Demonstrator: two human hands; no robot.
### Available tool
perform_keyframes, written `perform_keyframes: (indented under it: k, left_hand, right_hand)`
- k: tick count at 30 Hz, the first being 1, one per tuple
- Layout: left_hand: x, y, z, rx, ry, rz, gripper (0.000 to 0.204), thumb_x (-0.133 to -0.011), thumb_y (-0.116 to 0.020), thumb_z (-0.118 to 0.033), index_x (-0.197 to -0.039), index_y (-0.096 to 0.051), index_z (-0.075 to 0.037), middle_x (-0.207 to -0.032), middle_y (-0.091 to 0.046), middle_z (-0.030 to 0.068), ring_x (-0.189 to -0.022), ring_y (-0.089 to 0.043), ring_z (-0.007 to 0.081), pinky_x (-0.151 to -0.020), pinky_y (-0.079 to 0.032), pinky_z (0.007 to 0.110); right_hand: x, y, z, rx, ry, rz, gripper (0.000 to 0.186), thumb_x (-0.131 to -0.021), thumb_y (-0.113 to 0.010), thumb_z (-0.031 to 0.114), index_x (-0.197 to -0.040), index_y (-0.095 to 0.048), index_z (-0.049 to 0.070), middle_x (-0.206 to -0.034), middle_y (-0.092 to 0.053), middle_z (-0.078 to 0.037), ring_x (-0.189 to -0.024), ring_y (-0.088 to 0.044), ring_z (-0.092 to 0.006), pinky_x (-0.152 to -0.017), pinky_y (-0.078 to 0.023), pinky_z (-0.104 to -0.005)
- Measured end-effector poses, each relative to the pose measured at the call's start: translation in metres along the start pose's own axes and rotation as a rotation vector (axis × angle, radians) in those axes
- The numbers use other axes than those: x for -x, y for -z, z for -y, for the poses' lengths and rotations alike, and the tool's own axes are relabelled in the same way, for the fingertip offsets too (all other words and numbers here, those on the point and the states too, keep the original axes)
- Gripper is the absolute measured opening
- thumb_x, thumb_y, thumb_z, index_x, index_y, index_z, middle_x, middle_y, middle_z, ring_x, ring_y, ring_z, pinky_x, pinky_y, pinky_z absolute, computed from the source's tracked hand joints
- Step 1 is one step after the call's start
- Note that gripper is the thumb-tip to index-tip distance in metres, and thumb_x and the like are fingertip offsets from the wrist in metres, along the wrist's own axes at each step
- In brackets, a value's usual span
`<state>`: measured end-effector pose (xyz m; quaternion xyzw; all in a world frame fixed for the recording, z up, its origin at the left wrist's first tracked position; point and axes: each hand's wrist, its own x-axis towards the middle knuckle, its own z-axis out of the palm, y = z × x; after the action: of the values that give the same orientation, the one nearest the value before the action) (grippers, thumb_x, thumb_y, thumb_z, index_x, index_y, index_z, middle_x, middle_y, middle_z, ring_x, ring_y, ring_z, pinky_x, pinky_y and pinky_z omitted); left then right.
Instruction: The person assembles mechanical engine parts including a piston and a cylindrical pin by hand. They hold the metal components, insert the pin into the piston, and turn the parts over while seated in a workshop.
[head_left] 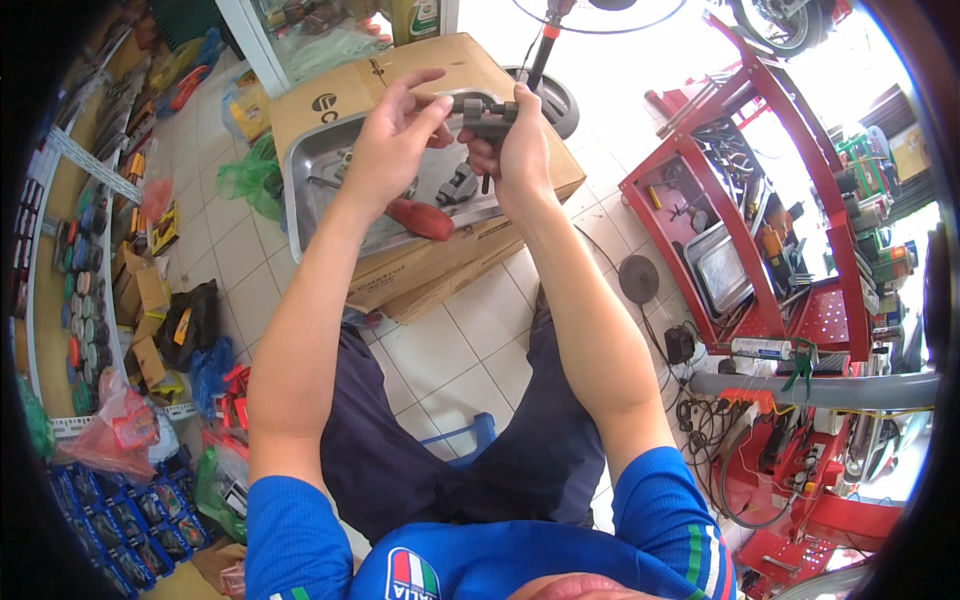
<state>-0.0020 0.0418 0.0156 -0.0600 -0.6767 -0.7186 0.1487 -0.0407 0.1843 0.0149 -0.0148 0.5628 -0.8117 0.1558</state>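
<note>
Two hands [400, 130] on one metal tool [487, 112] — one steel tray [310, 175], two cardboard boxes [440, 65].

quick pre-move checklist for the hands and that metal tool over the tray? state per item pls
1. Right hand has a closed grip on the dark metal tool: ok.
2. Left hand supports the tool's other end with its fingertips, other fingers spread: ok.
3. Tool is held above the steel tray, so a dropped part would likely land in it: ok.
4. Tray sits flat on the cardboard box: ok, though its near edge is close to the box edge.
5. Red-handled tool lies in the tray, clear of both hands: ok.
6. Whether the tool's small parts are seated or loose: cannot tell, too small and partly hidden by fingers.
</note>
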Motion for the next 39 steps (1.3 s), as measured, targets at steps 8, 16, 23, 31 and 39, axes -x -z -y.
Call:
perform_keyframes:
  k: [8,16,23,31,39]
  left_hand:
    - [-0.004,0.008,0.002,0.028,0.172,-0.011,0.036,-0.098,-0.061,-0.027,-0.125,-0.057,-0.003,-0.081,-0.059,0.0018,-0.073,-0.055,0.0090,-0.069,-0.048,0.025]
    - [0.000,-0.002,-0.004,-0.040,-0.061,-0.041,0.040,-0.092,-0.069,-0.024,-0.125,-0.058,-0.005,-0.090,-0.066,0.0050,-0.083,-0.065,0.0136,-0.076,-0.051,0.026]
    - [-0.002,0.005,-0.004,-0.014,0.135,-0.039,0.036,-0.095,-0.066,-0.026,-0.124,-0.058,-0.006,-0.090,-0.066,0.0039,-0.077,-0.062,0.0100,-0.075,-0.050,0.024]
    - [-0.002,0.002,0.001,-0.029,-0.102,-0.049,0.040,-0.091,-0.070,-0.022,-0.125,-0.058,-0.005,-0.091,-0.066,0.0020,-0.087,-0.063,0.0111,-0.077,-0.050,0.025]
    - [-0.002,0.007,-0.004,0.009,0.152,0.004,0.041,-0.090,-0.071,-0.022,-0.125,-0.058,-0.004,-0.093,-0.068,0.0043,-0.087,-0.065,0.0126,-0.077,-0.050,0.027]
  right_hand:
    - [0.004,-0.004,-0.002,0.065,0.034,0.025,0.060,-0.100,-0.027,0.053,-0.093,-0.059,0.003,-0.066,-0.059,-0.007,-0.050,-0.040,-0.0112,-0.049,-0.034,-0.0290]
    - [-0.001,0.005,0.001,-0.026,-0.020,-0.005,0.066,-0.098,-0.026,0.057,-0.093,-0.062,0.002,-0.067,-0.058,-0.007,-0.056,-0.042,-0.0125,-0.057,-0.039,-0.0341]
    - [0.005,-0.004,0.000,0.007,0.005,-0.016,0.062,-0.099,-0.028,0.054,-0.087,-0.059,0.002,-0.067,-0.058,-0.009,-0.050,-0.038,-0.0121,-0.052,-0.034,-0.0296]
    - [0.002,0.001,0.001,-0.021,-0.014,-0.013,0.067,-0.099,-0.025,0.056,-0.091,-0.062,0.001,-0.068,-0.058,-0.008,-0.053,-0.038,-0.0129,-0.055,-0.037,-0.0319]
    - [0.003,-0.002,0.000,-0.006,-0.026,-0.041,0.064,-0.098,-0.028,0.055,-0.089,-0.061,0.001,-0.067,-0.057,-0.008,-0.051,-0.036,-0.0124,-0.055,-0.035,-0.0327]
